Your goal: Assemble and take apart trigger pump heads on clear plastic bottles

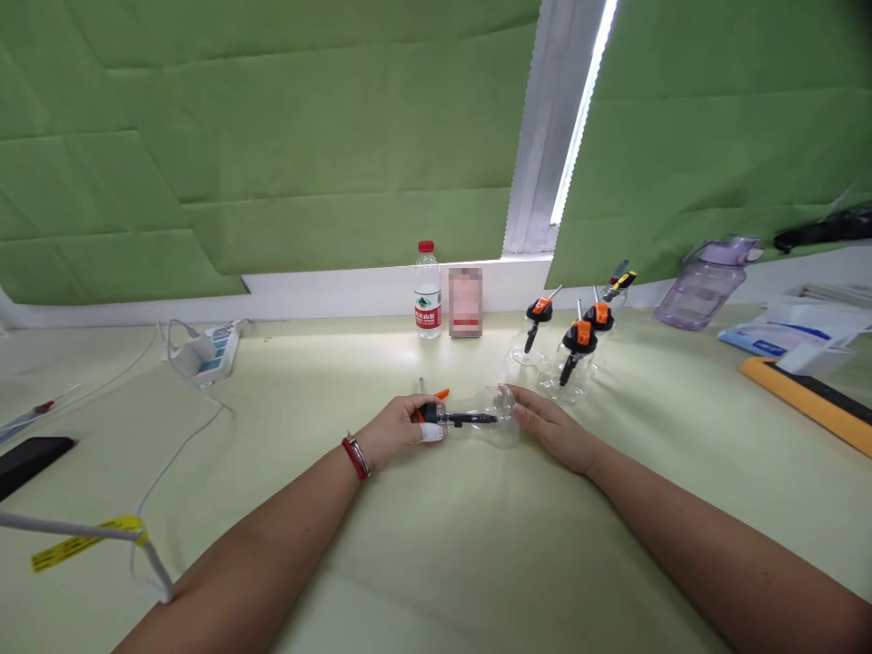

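A clear bottle with a black-and-orange top lies on its side just above the table, a dark rod-like part showing through its wall. My left hand is closed round the top, with a white wrap on one digit and a red band at the wrist. At the base end, my right hand grips the bottle between thumb and fingers. Several similar bottles stand to the right, among them one with an orange-and-black top and thin spout. Their lower parts are hard to make out.
Against the wall stand a red-capped water bottle and a blurred pinkish box-like item. A purple jug and an orange-edged bar are at right. A power strip with cables lies left, near a dark flat object.
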A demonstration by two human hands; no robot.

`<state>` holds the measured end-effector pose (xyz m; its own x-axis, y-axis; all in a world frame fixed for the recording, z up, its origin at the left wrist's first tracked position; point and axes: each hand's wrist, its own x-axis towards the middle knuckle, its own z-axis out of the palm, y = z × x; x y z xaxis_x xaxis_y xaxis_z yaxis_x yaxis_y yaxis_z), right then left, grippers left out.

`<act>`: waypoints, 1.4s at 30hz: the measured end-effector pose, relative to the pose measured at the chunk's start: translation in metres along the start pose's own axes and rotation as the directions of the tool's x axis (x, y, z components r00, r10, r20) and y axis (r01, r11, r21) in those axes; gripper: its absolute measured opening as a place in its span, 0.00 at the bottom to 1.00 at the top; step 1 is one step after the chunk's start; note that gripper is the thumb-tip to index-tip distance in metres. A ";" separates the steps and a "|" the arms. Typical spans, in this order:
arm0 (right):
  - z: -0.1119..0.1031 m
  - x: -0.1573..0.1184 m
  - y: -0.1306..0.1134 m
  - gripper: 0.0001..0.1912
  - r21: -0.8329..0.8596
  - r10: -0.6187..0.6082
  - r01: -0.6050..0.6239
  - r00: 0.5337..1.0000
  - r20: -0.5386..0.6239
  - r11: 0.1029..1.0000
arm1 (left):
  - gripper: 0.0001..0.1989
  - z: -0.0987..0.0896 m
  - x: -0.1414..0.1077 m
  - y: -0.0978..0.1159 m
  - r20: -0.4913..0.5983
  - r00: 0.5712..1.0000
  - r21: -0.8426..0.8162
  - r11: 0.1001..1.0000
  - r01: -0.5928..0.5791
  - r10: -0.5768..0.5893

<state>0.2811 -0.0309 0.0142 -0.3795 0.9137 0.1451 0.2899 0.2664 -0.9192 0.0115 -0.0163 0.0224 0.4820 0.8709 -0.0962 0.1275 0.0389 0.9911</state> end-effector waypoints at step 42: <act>-0.001 -0.005 0.004 0.36 -0.061 -0.076 0.078 0.996 0.045 0.995 | 0.18 0.002 0.000 0.002 -0.057 0.998 0.009 1.000 0.016 -0.016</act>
<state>0.2852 -0.0343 0.0096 -0.4399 0.8761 0.1976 0.3120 0.3553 -0.8811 0.0138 -0.0175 0.0246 0.4301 0.8965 -0.1066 0.1432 0.0488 0.9885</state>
